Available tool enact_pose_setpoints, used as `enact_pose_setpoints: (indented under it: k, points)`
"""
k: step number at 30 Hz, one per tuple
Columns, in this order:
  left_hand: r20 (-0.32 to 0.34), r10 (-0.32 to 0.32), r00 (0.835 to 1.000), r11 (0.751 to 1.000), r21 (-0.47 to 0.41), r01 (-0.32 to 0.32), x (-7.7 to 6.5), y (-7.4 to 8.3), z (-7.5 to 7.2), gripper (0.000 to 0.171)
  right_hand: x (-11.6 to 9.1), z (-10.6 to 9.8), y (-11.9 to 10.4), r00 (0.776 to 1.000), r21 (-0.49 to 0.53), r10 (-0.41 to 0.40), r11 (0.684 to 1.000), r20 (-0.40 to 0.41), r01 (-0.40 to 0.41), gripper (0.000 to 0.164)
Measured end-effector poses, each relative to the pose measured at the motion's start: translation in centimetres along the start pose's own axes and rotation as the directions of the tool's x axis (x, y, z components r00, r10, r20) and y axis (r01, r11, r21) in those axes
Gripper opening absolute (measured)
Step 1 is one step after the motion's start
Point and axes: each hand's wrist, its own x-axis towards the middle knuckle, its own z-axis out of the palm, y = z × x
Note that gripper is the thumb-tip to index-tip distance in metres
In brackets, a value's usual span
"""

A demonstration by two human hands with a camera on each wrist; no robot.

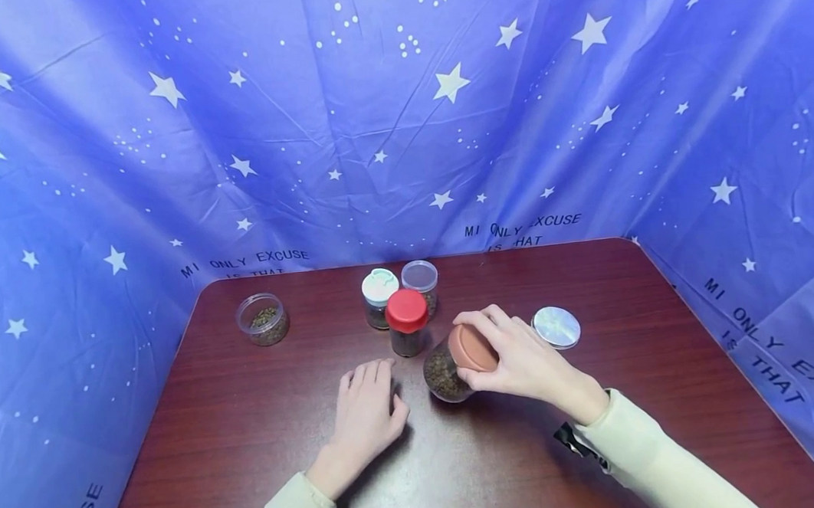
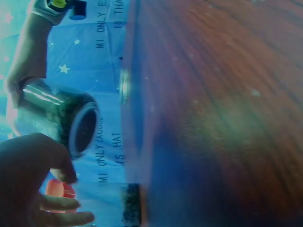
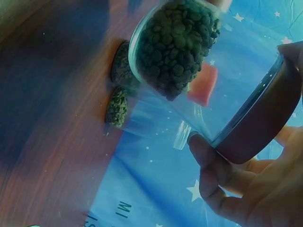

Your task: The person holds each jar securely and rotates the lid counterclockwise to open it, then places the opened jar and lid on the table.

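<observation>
In my right hand (image 1: 526, 359) is a clear jar (image 1: 445, 375), gripped by its terracotta-brown lid (image 1: 473, 349). The jar leans to one side, raised off the table, and small dark pellets (image 3: 175, 45) are heaped near its base in the right wrist view. My left hand (image 1: 365, 410) hovers low over the table just left of the jar, fingers loosely bent and holding nothing. Close behind the jar stands a red-lidded jar (image 1: 407, 323). A white-lidded jar (image 1: 380, 297) and a clear-lidded jar (image 1: 420, 280) are grouped behind that.
An uncovered round tub (image 1: 263, 320) with greenish-brown bits stands at the table's back left. To the right of my right hand lies a silvery round lid (image 1: 557, 327). Blue star-printed curtain (image 1: 400, 131) surrounds the back and sides of the dark red wooden table (image 1: 250, 431).
</observation>
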Motion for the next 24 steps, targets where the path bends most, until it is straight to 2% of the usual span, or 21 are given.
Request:
enact_pose_setpoints:
  k: [5, 9, 12, 15, 20, 24]
  points:
    - [-0.036, 0.022, 0.999, 0.992, -0.123, -0.027, 0.7, 0.6, -0.7, 0.054, 0.2, 0.0, 0.1, 1.000, -0.039, 0.000, 0.999, -0.022, -0.001, 0.070]
    - [-0.041, 0.055, 0.998, 0.968, -0.243, -0.063, 1.2, 1.3, -0.8, 0.071, 0.3, 0.0, 0.1, 1.000, -0.039, 0.000, 0.999, -0.020, -0.001, 0.069]
    - [-0.023, 0.060, 0.998, 0.944, -0.323, -0.064, 1.7, 2.0, -0.6, 0.087, 0.3, 0.2, 0.1, 1.000, -0.040, -0.004, 0.999, -0.020, 0.003, 0.068]
    - [0.010, 0.053, 0.999, 0.913, -0.405, -0.045, 2.4, 2.7, -0.3, 0.097, 0.3, 0.3, 0.0, 1.000, -0.042, -0.004, 0.999, -0.019, 0.003, 0.068]
    - [0.107, 0.000, 0.994, 0.855, -0.516, 0.056, 3.5, 3.4, 0.6, 0.106, 0.4, 0.5, -0.4, 1.000, -0.035, -0.004, 0.999, -0.008, 0.003, 0.067]
    - [0.161, -0.030, 0.987, 0.837, -0.535, 0.112, 3.9, 3.6, 1.1, 0.108, 0.5, 0.6, -0.8, 1.000, -0.020, -0.006, 1.000, 0.005, 0.006, 0.068]
